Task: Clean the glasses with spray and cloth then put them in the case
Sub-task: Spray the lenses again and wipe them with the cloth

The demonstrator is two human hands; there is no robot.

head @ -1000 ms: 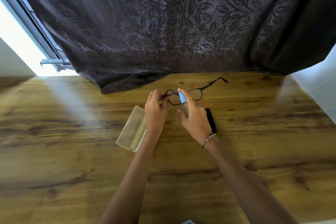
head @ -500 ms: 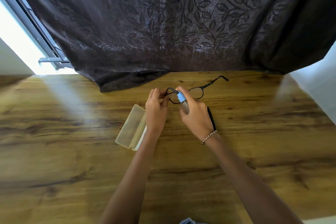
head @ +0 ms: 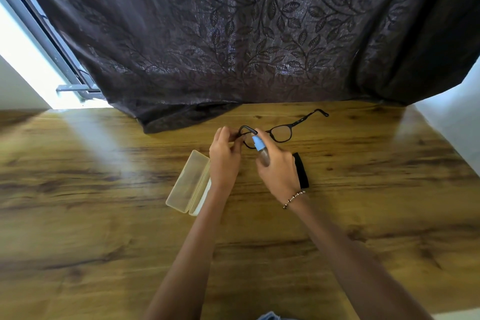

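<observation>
You are pinching the black-framed glasses (head: 281, 134) by one end with your left hand (head: 224, 158) near the table's (head: 104, 228) far edge, while your right hand (head: 279, 171) is gripping a blue-capped spray bottle (head: 259, 147) close to one lens. The translucent case (head: 189, 182) is lying open beside your left wrist, its interior partly hidden, and the black cloth (head: 301, 170) is lying beside your right hand.

No readable text, label, brand, number or sign shows anywhere.

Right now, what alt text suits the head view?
The left hand holds black glasses over a wooden table while the right hand aims a blue-topped spray bottle at them. A pale case and a black cloth lie nearby.
</observation>
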